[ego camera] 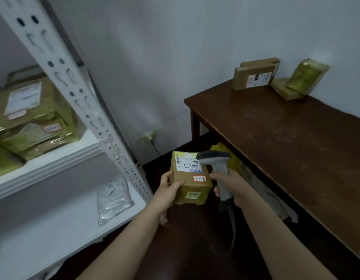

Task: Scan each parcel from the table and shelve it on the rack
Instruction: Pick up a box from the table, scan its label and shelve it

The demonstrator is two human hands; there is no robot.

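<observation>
My left hand (168,188) grips a small brown cardboard parcel (190,179) by its left side, label face up, with a white barcode label and a red-edged sticker. My right hand (230,186) grips the grey handle of a barcode scanner (217,164), whose dark head hangs over the parcel's right top corner. Both are held low between the white rack (78,150) on the left and the dark wooden table (286,134) on the right. On the table's far end stand a flat brown parcel (254,76) and a tape-wrapped parcel (304,77) against the wall.
Several taped parcels (31,116) are stacked on the rack's upper shelf. A clear plastic bag parcel (112,199) lies on the lower shelf. The scanner's cable (232,225) hangs down by my right forearm. A wall socket (152,135) sits low on the wall; yellow material lies under the table.
</observation>
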